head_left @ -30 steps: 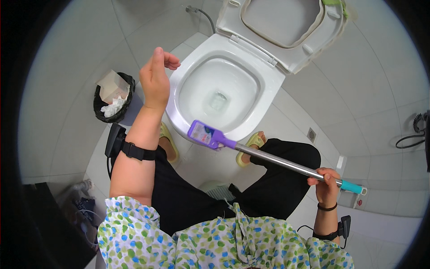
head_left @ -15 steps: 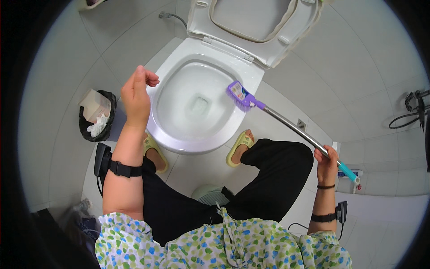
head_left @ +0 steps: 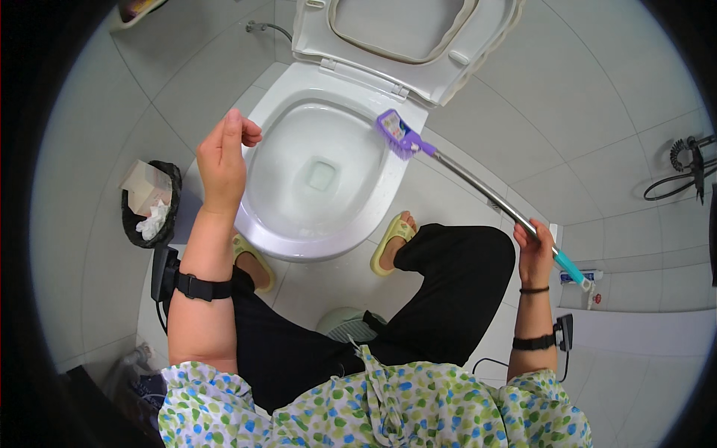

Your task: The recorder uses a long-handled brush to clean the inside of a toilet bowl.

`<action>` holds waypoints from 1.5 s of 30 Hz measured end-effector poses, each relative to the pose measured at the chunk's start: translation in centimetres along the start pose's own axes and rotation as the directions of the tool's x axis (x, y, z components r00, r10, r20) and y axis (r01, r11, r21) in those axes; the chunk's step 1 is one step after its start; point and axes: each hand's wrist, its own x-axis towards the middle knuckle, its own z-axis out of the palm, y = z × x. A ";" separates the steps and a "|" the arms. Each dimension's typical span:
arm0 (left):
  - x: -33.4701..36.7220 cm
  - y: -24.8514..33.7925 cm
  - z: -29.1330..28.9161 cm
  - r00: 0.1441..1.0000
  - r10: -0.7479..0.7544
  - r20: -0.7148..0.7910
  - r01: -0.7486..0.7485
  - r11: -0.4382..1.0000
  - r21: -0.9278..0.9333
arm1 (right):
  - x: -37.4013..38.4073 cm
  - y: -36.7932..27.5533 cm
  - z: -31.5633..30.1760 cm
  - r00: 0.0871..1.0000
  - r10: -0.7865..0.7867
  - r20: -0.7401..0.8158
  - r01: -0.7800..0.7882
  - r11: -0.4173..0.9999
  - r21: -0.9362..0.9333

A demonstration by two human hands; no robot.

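Note:
My right hand is wrapped round the metal pole of a long-handled scrub brush, just above its teal end grip. The purple brush head is over the right rim of a white toilet bowl; whether its bristles touch the rim I cannot tell. At the bowl's left rim hovers my left hand, its fingers curled in and its thumb pointing up, with nothing visible in it. Water stands at the bottom of the bowl. The seat and lid are raised.
A lined waste bin with a carton and crumpled tissue stands left of the toilet. Behind my feet in yellow slippers is a pale green rounded object. A shower hose hangs at right, above a ledge with a tube.
The brush head has shifted slightly up relative to the bowl's right rim, with my right hand moving slightly up and left. The whole view has shifted a little. My left hand keeps its curled pose.

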 end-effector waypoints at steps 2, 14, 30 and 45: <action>0.1 -0.3 0.0 1.000 0.011 -0.017 -0.011 1.000 -0.009 | -1.8 -1.0 -1.4 1.000 0.003 0.027 -0.001 0.999 -0.053; 0.5 -1.7 -1.8 0.998 -0.047 -0.048 0.050 0.996 0.075 | -10.2 -1.1 3.6 0.923 0.181 0.339 -0.175 0.983 -0.051; -16.5 -2.5 2.6 0.654 0.049 0.755 -0.571 0.686 0.450 | -7.1 -1.4 5.9 0.989 -0.063 0.135 0.080 0.989 -0.124; -5.6 -11.7 -5.6 0.940 -0.271 0.209 0.059 0.729 0.682 | -3.9 -2.4 11.8 0.954 -0.119 0.276 0.194 0.944 -0.266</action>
